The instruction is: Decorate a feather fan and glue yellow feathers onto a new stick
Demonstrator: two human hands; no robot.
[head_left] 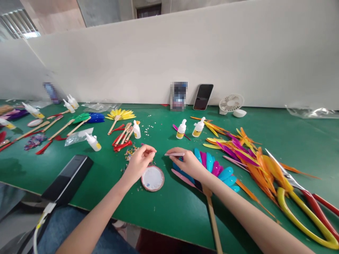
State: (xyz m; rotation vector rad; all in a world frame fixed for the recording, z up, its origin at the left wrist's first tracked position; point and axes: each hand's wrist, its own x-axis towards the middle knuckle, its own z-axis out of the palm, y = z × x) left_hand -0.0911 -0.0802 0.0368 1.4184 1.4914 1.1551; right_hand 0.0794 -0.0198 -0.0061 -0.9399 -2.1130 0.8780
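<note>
My right hand (188, 163) grips slim pale pink tweezers (174, 154), with their tip pointing left. Under that hand lies a fan of blue and purple feathers (226, 173) dotted with small white spots, and its wooden handle (212, 218) runs toward me. To the left, my left hand (141, 159) has thumb and fingers pinched together; whatever is between them is too small to tell. Just below my left fingertips sits a round shallow dish (153, 178) with white contents. Small colourful bits (129, 153) are scattered beside my left hand.
White glue bottles (181, 129) stand beyond my hands. Yellow-handled scissors (304, 208) and loose orange feathers (265, 173) lie at right. A black power bank (67, 180) sits near the front edge. A phone (203, 97) and a small fan (231, 103) stand against the white partition.
</note>
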